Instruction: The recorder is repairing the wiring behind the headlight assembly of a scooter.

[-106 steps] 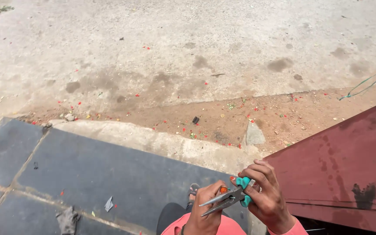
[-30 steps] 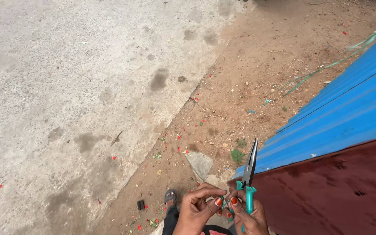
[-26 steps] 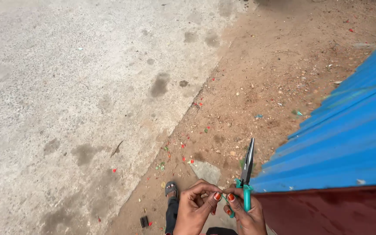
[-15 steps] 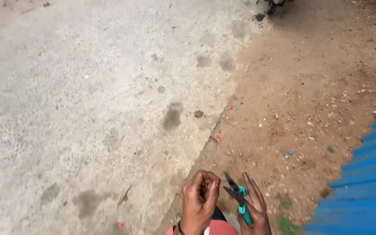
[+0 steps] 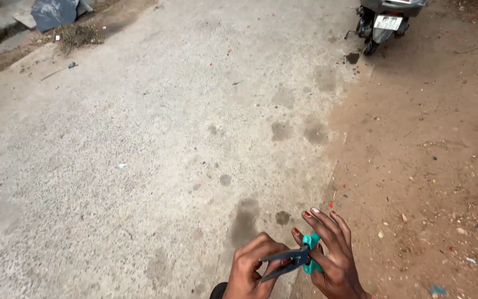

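Holding teal-handled, dark-metal-jawed pliers low over the concrete road: right hand grips the teal handles, left hand curls around the slightly parted jaws.

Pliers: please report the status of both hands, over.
Left hand at pliers jaws. Right hand holds teal handles. Jaws apart, nothing seen between them. Scooter far ahead.

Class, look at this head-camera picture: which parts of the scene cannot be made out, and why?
- Pliers: jaw tips hidden behind the left hand.
- Right hand: wrist cut off by the bottom edge.
- Scooter: only its rear shows, cut by the top edge.
- Red specks on the ground: too small.
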